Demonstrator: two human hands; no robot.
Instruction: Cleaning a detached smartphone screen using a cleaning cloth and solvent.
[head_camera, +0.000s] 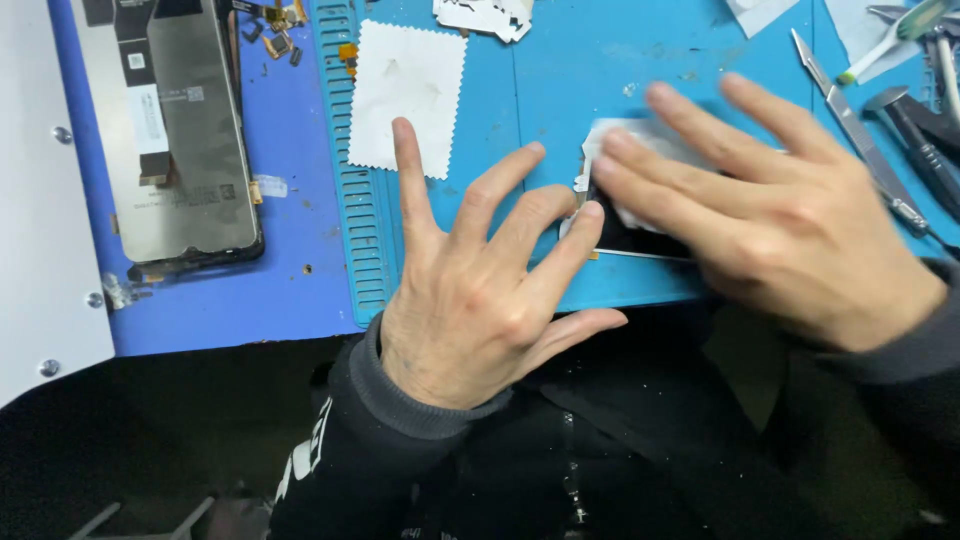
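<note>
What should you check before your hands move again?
1. Left hand steadying the dark phone part: ok, fingertips touch its edge.
2. Right hand pressing the wipe: ok, fingers lie flat on it.
3. Part on the mat: ok, near the front edge.
4. Sharp tools away from hands: not ok, close by the right hand.
5. Part clean underneath: cannot tell, hands cover it.
</note>
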